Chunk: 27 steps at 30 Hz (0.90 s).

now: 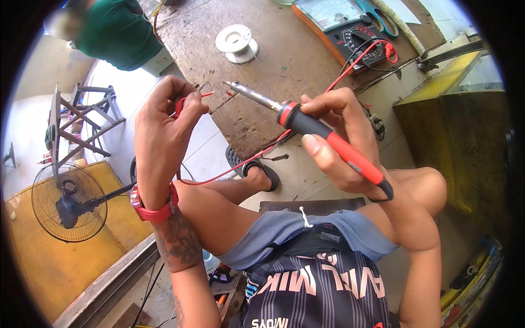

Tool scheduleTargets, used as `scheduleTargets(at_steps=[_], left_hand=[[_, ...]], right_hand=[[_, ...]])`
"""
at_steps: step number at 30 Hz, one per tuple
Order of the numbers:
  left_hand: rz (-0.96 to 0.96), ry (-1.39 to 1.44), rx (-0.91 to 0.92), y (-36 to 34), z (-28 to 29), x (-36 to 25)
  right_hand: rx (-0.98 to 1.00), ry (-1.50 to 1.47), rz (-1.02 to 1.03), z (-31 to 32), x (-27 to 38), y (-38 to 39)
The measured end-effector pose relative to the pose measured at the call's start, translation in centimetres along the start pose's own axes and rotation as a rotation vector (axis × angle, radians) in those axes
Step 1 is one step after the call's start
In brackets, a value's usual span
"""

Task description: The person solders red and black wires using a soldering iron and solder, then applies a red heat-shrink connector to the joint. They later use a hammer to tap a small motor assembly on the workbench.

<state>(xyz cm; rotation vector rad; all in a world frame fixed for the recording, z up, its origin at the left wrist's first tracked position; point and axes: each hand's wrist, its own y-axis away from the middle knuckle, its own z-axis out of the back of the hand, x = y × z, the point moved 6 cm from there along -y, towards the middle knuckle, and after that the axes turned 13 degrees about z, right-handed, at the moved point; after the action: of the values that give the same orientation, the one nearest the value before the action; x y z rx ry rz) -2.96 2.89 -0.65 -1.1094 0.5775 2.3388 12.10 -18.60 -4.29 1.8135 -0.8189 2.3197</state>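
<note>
Left hand (167, 117), left of centre in frame, had thumb and fingertips pinched on a red wire (206, 94), short end poking out rightward. Right hand (342, 115), right of centre, was curled round a red-and-black soldering iron (317, 127), thumb and index on the black grip, barrel angled to upper left. Iron tip sat near the wire end, small gap showing between them. Both hands were up by the edge of a brown workbench (298, 74). Containers: white spool (236, 41) stood on one flange, upper middle of the bench; couldn't tell how much was wound on it. Yellow-and-brown box (437, 126) was at frame right, contents hidden from my angle. Yellow-edged holder (476, 273), lower right, had long mixed bits in it, too dim to name. Upper right: analog multimeter (355, 44) in an orange-edged case, face up, red cable (347, 71) running off it toward the lower left, under the hands. Blue-handled scissors (385, 21) lay just beside the meter. Black desk-type fan (68, 205) stood at frame left; co-worker in a green shirt (117, 33) was upper left.
</note>
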Motion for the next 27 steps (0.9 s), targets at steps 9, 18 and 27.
scheduleTargets(at_steps=[9,18,27], left_hand=[[0.086,-0.155,0.008,-0.3,-0.8,0.2],[0.009,-0.170,-0.036,-0.3,-1.0,0.1],[-0.083,-0.291,-0.070,-0.3,-1.1,-0.7]], right_hand=[[-0.069,-0.069,0.017,1.4,-1.1,0.6],[-0.100,-0.082,0.004,1.8,-1.4,0.9],[-0.005,-0.078,-0.121,1.7,-0.6,0.7]])
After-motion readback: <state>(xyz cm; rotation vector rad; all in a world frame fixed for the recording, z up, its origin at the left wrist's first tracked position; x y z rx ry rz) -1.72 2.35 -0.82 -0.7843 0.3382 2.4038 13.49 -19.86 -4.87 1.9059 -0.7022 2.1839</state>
